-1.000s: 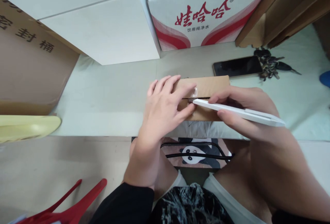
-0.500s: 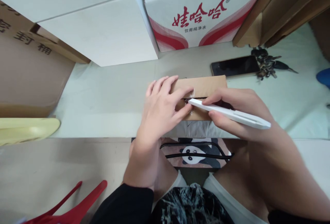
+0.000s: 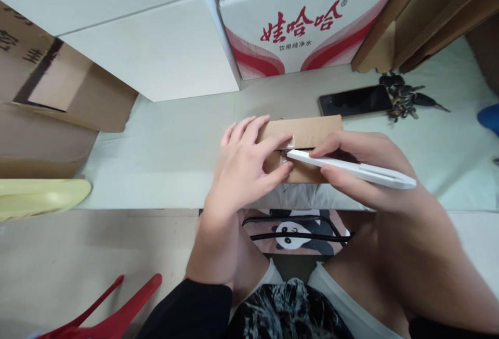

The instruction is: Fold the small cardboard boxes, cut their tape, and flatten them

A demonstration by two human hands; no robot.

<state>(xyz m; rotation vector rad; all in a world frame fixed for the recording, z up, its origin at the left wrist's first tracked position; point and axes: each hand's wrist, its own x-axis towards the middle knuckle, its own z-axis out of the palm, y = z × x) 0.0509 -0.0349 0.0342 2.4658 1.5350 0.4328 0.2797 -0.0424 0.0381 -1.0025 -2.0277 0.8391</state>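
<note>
A small brown cardboard box point(image 3: 312, 130) lies on the pale table point(image 3: 163, 146) right in front of me, taped along its top seam. My left hand point(image 3: 245, 165) rests on the box's left end, fingers spread and pressing down on it. My right hand point(image 3: 362, 170) is closed round a long white utility knife point(image 3: 351, 169). The knife's tip sits at the seam of the box, close to my left fingertips.
Large white cartons point(image 3: 156, 42) and a red-printed carton point(image 3: 304, 22) stand along the back. A brown carton point(image 3: 50, 94) is at the left. A phone point(image 3: 355, 100) and keys point(image 3: 405, 97) lie behind the box. A yellow object point(image 3: 39, 196) and red hanger point(image 3: 117, 308) are lower left.
The knife tip stays at the box seam, shifting only slightly. The view turned a little, revealing more of the brown carton at the left. My left hand has not moved.
</note>
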